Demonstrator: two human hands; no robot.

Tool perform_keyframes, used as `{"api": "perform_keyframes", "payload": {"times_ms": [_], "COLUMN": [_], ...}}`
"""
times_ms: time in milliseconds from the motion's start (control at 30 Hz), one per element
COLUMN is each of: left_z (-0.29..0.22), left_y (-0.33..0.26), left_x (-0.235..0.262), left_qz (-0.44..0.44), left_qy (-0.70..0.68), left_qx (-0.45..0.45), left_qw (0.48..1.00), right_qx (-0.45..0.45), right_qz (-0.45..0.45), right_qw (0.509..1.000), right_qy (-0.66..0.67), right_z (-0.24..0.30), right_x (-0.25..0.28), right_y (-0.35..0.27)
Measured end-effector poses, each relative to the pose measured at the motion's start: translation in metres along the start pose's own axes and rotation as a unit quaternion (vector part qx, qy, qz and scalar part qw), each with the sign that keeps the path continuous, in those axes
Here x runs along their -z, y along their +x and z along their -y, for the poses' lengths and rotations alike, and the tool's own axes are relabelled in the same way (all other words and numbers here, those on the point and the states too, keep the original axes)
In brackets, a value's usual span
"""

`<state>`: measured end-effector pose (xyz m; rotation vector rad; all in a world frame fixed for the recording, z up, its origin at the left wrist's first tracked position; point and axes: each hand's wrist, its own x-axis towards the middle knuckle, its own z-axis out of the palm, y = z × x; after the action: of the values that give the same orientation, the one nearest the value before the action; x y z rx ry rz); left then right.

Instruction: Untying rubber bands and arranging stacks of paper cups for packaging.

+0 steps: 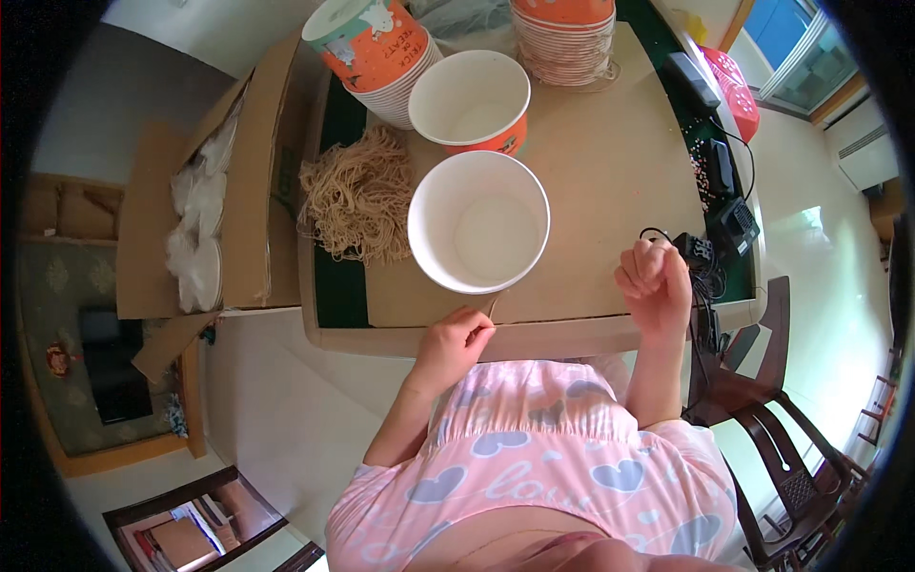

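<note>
Closest to me on the table, a white paper bucket [479, 224] stands with its round mouth facing up, and nothing shows inside it. My left hand [452, 345] is at the table's near edge, just below the bucket, fingers pinched together. A short length of tan string [493, 305] shows at its fingertips, beside the bucket's base. My right hand [654, 281] is raised over the right side of the table with its fingers curled closed; whatever they hold, if anything, cannot be made out. Left of the bucket lies a tangled heap of tan string [360, 195].
Behind stand another orange-and-white bucket [472, 100], a tilted stack of printed buckets [376, 52] and a further stack [564, 43]. An open cardboard box [267, 181] flanks the table's left. Black adapters and cables [710, 257] line the right edge, near a dark chair [762, 381].
</note>
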<state>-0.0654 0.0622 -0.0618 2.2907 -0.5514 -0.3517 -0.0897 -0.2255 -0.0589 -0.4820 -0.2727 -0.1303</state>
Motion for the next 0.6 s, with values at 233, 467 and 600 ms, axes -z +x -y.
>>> {"api": "perform_keyframes", "payload": {"times_ms": [233, 467, 600], "left_z": [-0.011, -0.034, -0.077], "left_y": [0.010, 0.016, 0.040], "left_x": [0.002, 0.006, 0.016], "left_qz": [0.132, 0.070, -0.058], "left_qy": [0.091, -0.026, -0.058], "left_qx": [-0.041, -0.060, -0.101], "left_qw": [0.986, 0.995, 0.991], "right_qx": [0.000, -0.073, -0.071], "right_qz": [-0.173, -0.091, -0.004], "right_qw": [0.964, 0.915, 0.813], "right_qy": [-0.204, -0.387, -0.578], "right_z": [0.012, 0.008, -0.012], "right_x": [-0.015, -0.027, -0.046], "right_y": [0.017, 0.023, 0.022]}}
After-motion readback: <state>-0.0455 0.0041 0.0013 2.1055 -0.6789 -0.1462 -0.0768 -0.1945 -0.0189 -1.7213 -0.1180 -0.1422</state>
